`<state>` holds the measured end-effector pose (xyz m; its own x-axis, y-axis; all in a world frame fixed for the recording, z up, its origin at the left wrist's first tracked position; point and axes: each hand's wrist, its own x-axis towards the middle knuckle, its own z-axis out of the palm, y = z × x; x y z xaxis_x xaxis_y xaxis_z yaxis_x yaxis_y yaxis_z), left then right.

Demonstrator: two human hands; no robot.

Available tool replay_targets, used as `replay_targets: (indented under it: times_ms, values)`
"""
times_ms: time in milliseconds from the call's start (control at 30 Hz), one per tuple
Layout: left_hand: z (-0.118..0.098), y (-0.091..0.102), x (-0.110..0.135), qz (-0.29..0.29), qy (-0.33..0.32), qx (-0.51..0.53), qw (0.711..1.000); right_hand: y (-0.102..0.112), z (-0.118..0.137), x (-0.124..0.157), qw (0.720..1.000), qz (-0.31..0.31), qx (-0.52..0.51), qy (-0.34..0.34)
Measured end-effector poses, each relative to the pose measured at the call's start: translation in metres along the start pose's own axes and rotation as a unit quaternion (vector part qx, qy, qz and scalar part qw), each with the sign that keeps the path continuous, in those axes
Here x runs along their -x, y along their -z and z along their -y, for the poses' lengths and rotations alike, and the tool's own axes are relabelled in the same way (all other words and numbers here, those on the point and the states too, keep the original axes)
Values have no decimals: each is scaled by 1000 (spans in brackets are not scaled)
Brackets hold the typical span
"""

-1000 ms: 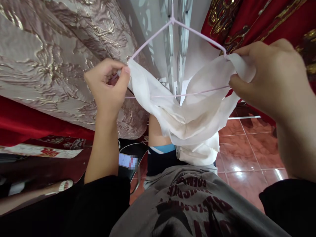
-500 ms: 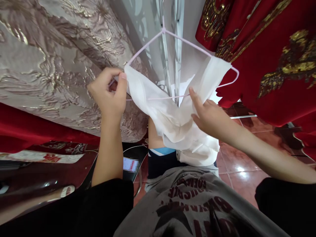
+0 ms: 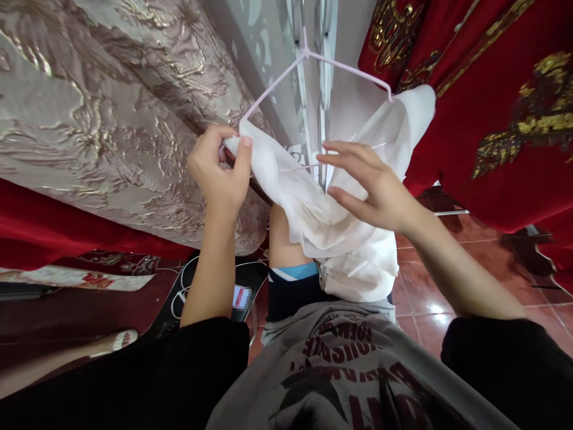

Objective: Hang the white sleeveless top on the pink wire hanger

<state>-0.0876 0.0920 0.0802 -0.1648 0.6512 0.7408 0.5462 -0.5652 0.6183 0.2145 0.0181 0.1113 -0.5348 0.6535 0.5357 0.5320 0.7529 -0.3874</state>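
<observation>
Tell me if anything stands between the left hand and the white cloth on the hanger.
Nothing visible does: the left hand pinches the white cloth directly, beside one shoulder of the pink hanger.

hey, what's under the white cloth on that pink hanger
Beneath the left edge of the white cloth, a bare leg and dark shorts with blue and white trim show. Whatever lies under its lower middle and right is covered, so I can't tell what's there.

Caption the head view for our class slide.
Left hand pinches white cloth draped on a pale pink hanger; right hand open before it.
</observation>
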Motion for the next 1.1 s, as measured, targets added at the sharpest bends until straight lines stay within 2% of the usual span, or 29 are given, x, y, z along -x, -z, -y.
replay_targets:
  times_ms: [67, 167, 200, 267, 300, 367, 433, 500, 667, 800, 967, 1033, 1100]
  values:
    - [-2, 0, 3, 4, -11, -14, 1000, -34, -36, -9, 998, -47, -8, 30]
    - [-8, 1, 16, 7, -85, -34, 996, -74, -67, -9, 992, -123, 30, 4]
    - [-11, -1, 24, -24, -106, -36, 993, -83, -69, -7, 988, -150, 44, -9]
    - [-16, -8, 47, -127, -115, -28, 985, -94, -66, -3, 978, -196, 61, -25]
    - [-18, -14, 60, -191, -107, -18, 976, -97, -62, -2, 975, -211, 65, -30]
    - [-21, -27, 87, -235, -55, 0, 971, -100, -57, -1, 971, -226, 71, -41]
    - [-24, -40, 108, -178, 13, 5, 984, -100, -55, -2, 968, -234, 75, -55]
    - [-27, -50, 119, -110, 60, 20, 992, -100, -57, -3, 966, -238, 75, -62]
    - [-39, -52, 110, -14, 105, 89, 990, -98, -62, -5, 966, -234, 88, -71]
    - [-46, -43, 92, -1, 120, 100, 988, -96, -60, -5, 965, -238, 79, -70]
    - [-53, -34, 77, 61, 165, 70, 982, -94, -58, -6, 969, -221, 57, -90]
    - [-59, -30, 71, 45, 209, 129, 968, -92, -57, -7, 970, -217, 47, -95]
    - [-65, -22, 61, 18, 269, 233, 934, -89, -57, -7, 971, -214, 46, -96]
